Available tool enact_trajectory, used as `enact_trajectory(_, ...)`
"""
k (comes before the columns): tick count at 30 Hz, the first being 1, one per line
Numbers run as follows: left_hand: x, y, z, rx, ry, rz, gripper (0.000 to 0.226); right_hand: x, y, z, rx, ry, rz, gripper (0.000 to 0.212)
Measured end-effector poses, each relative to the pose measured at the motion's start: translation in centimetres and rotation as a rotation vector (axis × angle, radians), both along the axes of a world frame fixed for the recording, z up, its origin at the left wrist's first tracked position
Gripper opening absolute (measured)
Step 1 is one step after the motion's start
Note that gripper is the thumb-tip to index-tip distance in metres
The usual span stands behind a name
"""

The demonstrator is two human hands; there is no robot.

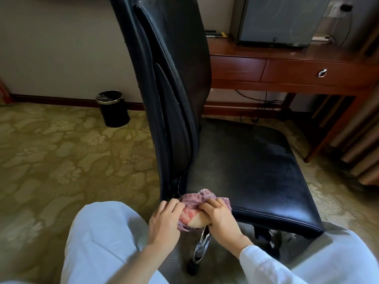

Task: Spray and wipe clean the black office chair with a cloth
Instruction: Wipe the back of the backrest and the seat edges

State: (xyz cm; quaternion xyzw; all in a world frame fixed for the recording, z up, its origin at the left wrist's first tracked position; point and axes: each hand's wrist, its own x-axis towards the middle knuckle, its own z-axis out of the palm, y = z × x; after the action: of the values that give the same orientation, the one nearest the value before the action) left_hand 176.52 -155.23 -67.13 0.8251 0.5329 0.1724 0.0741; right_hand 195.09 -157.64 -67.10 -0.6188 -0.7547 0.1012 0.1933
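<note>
The black office chair [246,160] stands side-on before me, its tall backrest at the left and its seat reaching right. A bunched pink cloth [192,203] lies against the seat's near left corner, where seat and backrest meet. My left hand [164,220] grips the cloth's left side. My right hand [219,216] grips its right side, fingers curled over the top. Below the hands a chrome leg of the chair base [202,247] shows. No spray bottle is in view.
A black waste bin [112,108] stands by the wall at the left. A wooden desk [287,68] with drawers and a small grey fridge [281,19] sits behind the chair. Cables hang under the desk. My white-trousered knees flank the chair on patterned carpet.
</note>
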Motion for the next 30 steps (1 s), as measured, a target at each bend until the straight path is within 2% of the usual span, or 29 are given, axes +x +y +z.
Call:
enact_trajectory(5, -4.7, 1.2, 0.3, 0.042, -0.026, 0.201, 0.063, -6.2, 2.6, 0.5, 0.082, 0.087, 0.005, 0.049)
enact_trajectory(10, -5.7, 1.8, -1.3, -0.155, -0.058, 0.256, 0.049, -8.7, 3.1, -1.7, -0.001, 0.097, -0.021, 0.045)
enact_trajectory(14, -4.7, 2.8, -1.7, -0.297, -0.053, 0.318, 0.042, -9.0, 3.0, -2.8, 0.036, 0.140, -0.017, 0.037)
enact_trajectory(19, -4.5, 4.0, -2.2, -0.340, -0.048, 0.346, 0.038, -10.0, 3.3, -3.0, 0.002, 0.095, -0.041, 0.037)
enact_trajectory(20, -4.5, 4.0, -2.2, -0.337, -0.055, 0.347, 0.039, -10.0, 3.3, -3.1, 0.011, 0.073, -0.045, 0.030)
enact_trajectory(23, -4.9, 3.9, -1.8, -0.291, -0.092, 0.320, 0.046, -9.9, 2.9, -3.2, -0.039, 0.120, -0.092, 0.056)
enact_trajectory(26, -5.6, 3.6, -0.6, -0.141, -0.197, 0.228, 0.058, -9.6, 2.4, -1.7, 0.061, 0.191, -0.180, 0.036)
enact_trajectory(28, -5.8, 3.4, 0.8, -0.020, -0.282, 0.171, 0.061, -9.4, 2.5, 0.1, 0.162, 0.244, -0.178, 0.045)
enact_trajectory(30, -5.5, 3.3, 2.9, 0.085, -0.396, 0.152, 0.057, -8.9, 2.7, 2.7, 0.262, 0.260, -0.166, 0.045)
